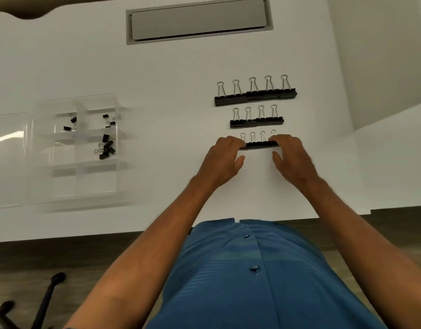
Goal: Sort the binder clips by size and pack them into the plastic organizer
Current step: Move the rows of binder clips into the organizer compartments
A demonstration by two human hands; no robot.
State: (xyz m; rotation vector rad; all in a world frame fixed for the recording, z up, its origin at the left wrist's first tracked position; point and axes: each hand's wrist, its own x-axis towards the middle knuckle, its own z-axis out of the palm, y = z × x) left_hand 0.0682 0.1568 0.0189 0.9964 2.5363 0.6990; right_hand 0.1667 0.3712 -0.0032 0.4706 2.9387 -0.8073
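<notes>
Head view looked down on a white table (157,91) where three rows of black binder clips lay side by side, wire handles pointing away from the person. Nearest row (259,144) held four small clips; the left hand (225,157) had its fingers curled over that row's left end, and the right hand (291,157) had its fingers curled over the right end, both thumbs free below the row. Just beyond the hands sat a middle row (257,122) of four medium clips, and beyond that a far row (255,97) of five large clips. Well to the left of the left hand stood the clear plastic organizer (79,195), blurred, with loose tiny clips (106,146) in three of its compartments; their number could not be counted. Beyond all rows a grey hatch (200,20) was set in the table.
</notes>
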